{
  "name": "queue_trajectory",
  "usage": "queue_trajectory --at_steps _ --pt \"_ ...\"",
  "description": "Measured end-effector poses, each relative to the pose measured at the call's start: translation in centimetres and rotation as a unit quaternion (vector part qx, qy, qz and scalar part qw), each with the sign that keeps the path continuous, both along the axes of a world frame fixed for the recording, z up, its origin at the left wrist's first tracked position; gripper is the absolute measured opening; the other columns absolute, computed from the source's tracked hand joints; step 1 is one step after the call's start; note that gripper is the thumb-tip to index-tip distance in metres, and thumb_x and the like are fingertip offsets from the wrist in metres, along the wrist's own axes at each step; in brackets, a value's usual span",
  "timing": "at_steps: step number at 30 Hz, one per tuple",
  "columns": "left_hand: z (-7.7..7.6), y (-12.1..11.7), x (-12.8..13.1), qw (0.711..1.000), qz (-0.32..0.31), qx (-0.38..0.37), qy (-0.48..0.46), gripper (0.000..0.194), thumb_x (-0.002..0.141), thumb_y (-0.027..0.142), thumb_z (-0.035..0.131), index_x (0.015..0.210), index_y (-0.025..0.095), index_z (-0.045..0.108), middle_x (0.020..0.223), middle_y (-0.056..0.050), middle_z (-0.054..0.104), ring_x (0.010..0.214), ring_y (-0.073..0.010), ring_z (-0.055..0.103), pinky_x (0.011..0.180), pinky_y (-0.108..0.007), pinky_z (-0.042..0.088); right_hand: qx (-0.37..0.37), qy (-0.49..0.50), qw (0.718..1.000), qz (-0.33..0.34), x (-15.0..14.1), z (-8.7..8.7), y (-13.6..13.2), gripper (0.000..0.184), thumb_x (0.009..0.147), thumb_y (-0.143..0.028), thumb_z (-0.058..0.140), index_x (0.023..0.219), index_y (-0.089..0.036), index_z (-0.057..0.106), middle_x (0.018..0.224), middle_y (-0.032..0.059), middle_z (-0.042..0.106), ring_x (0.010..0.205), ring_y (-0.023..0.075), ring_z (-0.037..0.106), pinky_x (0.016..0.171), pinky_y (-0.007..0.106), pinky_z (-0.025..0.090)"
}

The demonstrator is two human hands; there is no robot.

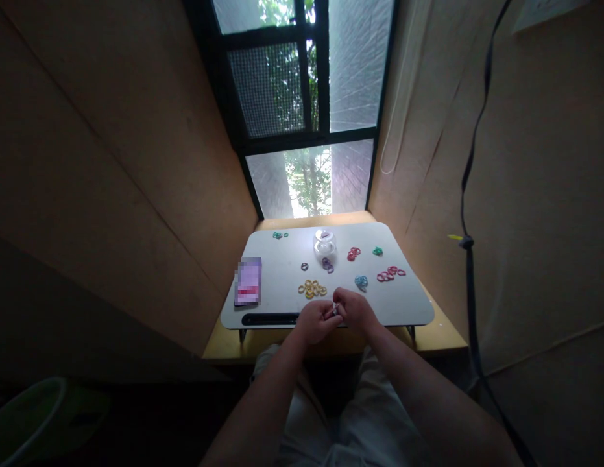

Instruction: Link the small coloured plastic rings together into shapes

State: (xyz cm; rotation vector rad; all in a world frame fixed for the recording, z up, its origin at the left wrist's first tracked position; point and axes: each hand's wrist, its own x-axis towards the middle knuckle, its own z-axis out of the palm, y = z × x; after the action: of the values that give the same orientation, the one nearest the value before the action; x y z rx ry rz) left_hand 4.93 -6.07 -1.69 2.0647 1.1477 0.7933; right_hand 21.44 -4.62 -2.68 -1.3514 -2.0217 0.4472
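Observation:
My left hand (320,320) and my right hand (353,310) meet over the front edge of the white lap table (277,275). Fingers of both are pinched together around something small and whitish, too small to name. Just beyond them lie a pile of yellow rings (312,289) and a cluster of blue rings (361,282). Farther back are purple rings (327,264), a dark grey ring (304,266) and red rings (353,253). Pink-red rings (391,274) are spread at the right. Green rings sit in two groups, one at the back left (278,235), another at the back right (377,251).
A clear rounded container (324,244) stands at the table's back middle. On the left lies a phone-like flat object (248,282), its face blurred. A black slot (270,319) runs along the front edge. A dark cable (470,259) hangs at right; a green basket (48,415) is at lower left.

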Motion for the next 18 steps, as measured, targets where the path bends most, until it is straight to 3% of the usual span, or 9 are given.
queue_trajectory --at_steps 6,13,18 --pt "-0.07 0.05 -0.02 1.000 -0.018 0.023 0.003 0.041 0.077 0.037 0.058 0.052 0.018 0.031 0.053 0.006 0.035 0.055 -0.0097 0.035 0.057 -0.025 0.027 -0.005 0.001 1.000 -0.007 -0.06 -0.17 0.26 0.018 0.069 -0.011 0.046 0.078 -0.021 0.058 0.069 0.0007 0.061 0.065 0.0160 0.053 0.061 0.025 0.035" --pt "-0.05 -0.54 0.12 1.000 0.000 0.030 -0.002 0.028 0.076 0.034 0.060 0.059 0.018 0.046 0.057 0.004 0.044 0.057 -0.0107 0.041 0.059 -0.024 0.030 0.004 0.011 1.000 -0.014 -0.02 -0.28 0.29 0.017 0.068 -0.012 0.045 0.075 -0.021 0.058 0.066 0.0000 0.060 0.063 0.0157 0.052 0.060 0.025 0.034" --pt "-0.14 -0.63 0.20 0.999 0.015 0.035 0.001 0.029 0.077 0.034 0.059 0.057 0.018 0.045 0.057 0.004 0.044 0.057 -0.0106 0.041 0.059 -0.024 0.031 -0.004 0.024 0.999 -0.020 0.01 -0.04 0.18 0.018 0.067 -0.011 0.045 0.075 -0.021 0.058 0.065 -0.0002 0.059 0.061 0.0154 0.051 0.059 0.024 0.034"
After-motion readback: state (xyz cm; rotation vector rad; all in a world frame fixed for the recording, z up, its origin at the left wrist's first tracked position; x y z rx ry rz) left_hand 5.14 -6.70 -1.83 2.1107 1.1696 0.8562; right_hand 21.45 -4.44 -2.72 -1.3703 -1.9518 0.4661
